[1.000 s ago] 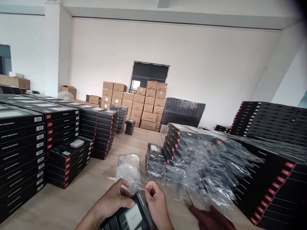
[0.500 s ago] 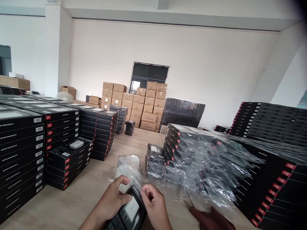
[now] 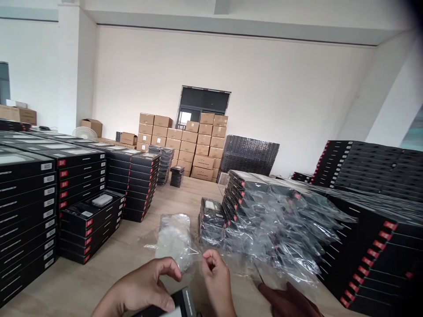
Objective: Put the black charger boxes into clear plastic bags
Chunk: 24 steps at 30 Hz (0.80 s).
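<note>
In your left hand's point(image 3: 142, 284) grip is a black box point(image 3: 187, 303), thumb pressed on top and forefinger curled clear of it; the box sits low, cut off at the bottom of your view. Your right hand's point(image 3: 216, 277) thumb and forefinger pinch what looks like clear film point(image 3: 196, 253), apart from the box. With so little film held, it could slip or tear; a loose left thumb could let the box tilt. Beyond, clear bags point(image 3: 175, 237) lie on the worktop point(image 3: 109, 281). The bagged boxes point(image 3: 264, 220) rightward look slick, so a bump might slide them.
</note>
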Motion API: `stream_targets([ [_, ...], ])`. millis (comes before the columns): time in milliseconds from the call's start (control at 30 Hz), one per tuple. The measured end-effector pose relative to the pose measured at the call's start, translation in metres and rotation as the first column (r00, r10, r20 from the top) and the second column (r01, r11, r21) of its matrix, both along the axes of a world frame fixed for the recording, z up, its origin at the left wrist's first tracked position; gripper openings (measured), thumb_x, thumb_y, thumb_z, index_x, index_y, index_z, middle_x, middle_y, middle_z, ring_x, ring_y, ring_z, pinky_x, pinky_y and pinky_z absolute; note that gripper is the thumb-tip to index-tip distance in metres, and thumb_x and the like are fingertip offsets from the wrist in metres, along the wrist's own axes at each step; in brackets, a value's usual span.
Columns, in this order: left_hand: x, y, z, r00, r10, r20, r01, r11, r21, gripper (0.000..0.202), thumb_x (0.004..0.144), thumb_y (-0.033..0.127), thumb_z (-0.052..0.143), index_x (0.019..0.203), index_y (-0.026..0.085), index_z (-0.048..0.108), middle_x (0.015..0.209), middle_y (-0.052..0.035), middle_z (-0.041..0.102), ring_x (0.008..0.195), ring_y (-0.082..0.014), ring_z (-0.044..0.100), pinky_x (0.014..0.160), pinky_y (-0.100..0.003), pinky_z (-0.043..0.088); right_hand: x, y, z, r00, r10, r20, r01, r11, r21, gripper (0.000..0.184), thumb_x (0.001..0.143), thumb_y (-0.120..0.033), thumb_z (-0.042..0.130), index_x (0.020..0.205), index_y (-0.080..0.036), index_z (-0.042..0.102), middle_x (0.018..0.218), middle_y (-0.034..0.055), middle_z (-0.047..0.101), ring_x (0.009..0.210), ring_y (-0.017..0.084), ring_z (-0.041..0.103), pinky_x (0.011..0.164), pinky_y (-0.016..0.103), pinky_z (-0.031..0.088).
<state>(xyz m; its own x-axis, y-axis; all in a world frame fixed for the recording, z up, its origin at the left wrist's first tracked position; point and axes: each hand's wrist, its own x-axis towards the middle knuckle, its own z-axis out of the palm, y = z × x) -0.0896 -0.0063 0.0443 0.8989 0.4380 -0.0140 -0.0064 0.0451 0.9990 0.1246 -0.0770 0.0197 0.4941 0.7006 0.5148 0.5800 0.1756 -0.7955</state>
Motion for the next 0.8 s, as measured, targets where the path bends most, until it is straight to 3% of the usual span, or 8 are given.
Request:
stream_targets([
  [133,0.004,-0.006,0.0,0.993,-0.021,-0.116,0.028,0.998,0.061,0.076,0.055,0.02,0.08,0.127,0.028,0.057,0.125,-0.0061,0.059,0.065,-0.0089,0.057,0.065,-0.023,0.041,-0.007,0.0,-0.001,0.999,0.046,0.026,-0.046,0.999,-0.014,0.009,0.076,-0.026,0.056,0.07,-0.022,0.051,0.053,-0.0089,0.042,0.05,0.011,0.043,0.05,0.021,0.034],
  [300,0.012,-0.016,0.006,0.997,-0.015,-0.074,0.027,0.987,0.159,0.086,0.06,0.014,0.073,0.139,0.031,0.044,0.136,-0.0019,0.055,0.103,-0.0222,0.056,0.083,-0.028,0.043,-0.016,0.0,0.0,0.994,0.105,0.033,-0.104,0.994,-0.031,0.015,0.074,-0.025,0.059,0.063,-0.022,0.049,0.054,-0.0072,0.045,0.052,0.012,0.045,0.05,0.021,0.035],
  [500,0.015,-0.02,0.005,0.972,0.101,-0.213,-0.071,0.987,0.141,0.081,0.061,0.019,0.072,0.138,0.022,0.046,0.143,-0.0085,0.047,0.091,-0.0215,0.059,0.077,-0.03,0.045,-0.011,-0.001,0.004,1.0,-0.002,-0.03,0.004,0.999,0.049,0.017,0.078,-0.03,0.053,0.066,-0.023,0.044,0.058,-0.0074,0.041,0.054,0.012,0.042,0.052,0.021,0.038],
  [567,0.013,-0.02,0.005,0.965,0.114,-0.234,-0.078,0.984,0.159,0.076,0.06,0.02,0.072,0.133,0.021,0.051,0.132,-0.0084,0.056,0.085,-0.0191,0.058,0.071,-0.027,0.043,-0.007,-0.002,0.005,0.998,-0.04,-0.049,0.043,0.997,0.069,0.016,0.08,-0.031,0.05,0.068,-0.024,0.042,0.059,-0.0079,0.038,0.054,0.012,0.04,0.051,0.021,0.037],
  [633,0.01,-0.018,0.005,0.961,0.122,-0.249,-0.084,0.984,0.157,0.068,0.06,0.019,0.072,0.126,0.02,0.056,0.103,-0.004,0.066,0.073,-0.0149,0.055,0.063,-0.024,0.039,-0.004,-0.002,0.005,0.998,-0.043,-0.049,0.047,0.996,0.07,0.013,0.08,-0.028,0.049,0.069,-0.024,0.043,0.06,-0.0079,0.038,0.054,0.012,0.04,0.051,0.021,0.037],
  [700,0.007,-0.014,0.004,0.967,0.121,-0.226,-0.092,0.986,0.136,0.057,0.059,0.017,0.073,0.114,0.019,0.058,0.07,0.0051,0.058,0.059,-0.0105,0.046,0.055,-0.021,0.032,-0.004,-0.002,0.004,0.999,-0.022,-0.032,0.024,0.998,0.06,0.01,0.077,-0.025,0.05,0.069,-0.023,0.046,0.062,-0.0071,0.041,0.056,0.012,0.043,0.054,0.022,0.037],
  [800,0.002,-0.007,0.004,0.99,0.095,-0.109,-0.086,0.993,0.084,0.043,0.057,0.016,0.073,0.094,0.02,0.052,0.06,0.0101,0.047,0.053,-0.0078,0.04,0.051,-0.02,0.025,-0.007,-0.001,0.002,0.999,0.042,0.003,-0.042,0.999,0.029,0.006,0.073,-0.019,0.053,0.067,-0.022,0.051,0.064,-0.0051,0.047,0.061,0.014,0.048,0.058,0.023,0.039],
])
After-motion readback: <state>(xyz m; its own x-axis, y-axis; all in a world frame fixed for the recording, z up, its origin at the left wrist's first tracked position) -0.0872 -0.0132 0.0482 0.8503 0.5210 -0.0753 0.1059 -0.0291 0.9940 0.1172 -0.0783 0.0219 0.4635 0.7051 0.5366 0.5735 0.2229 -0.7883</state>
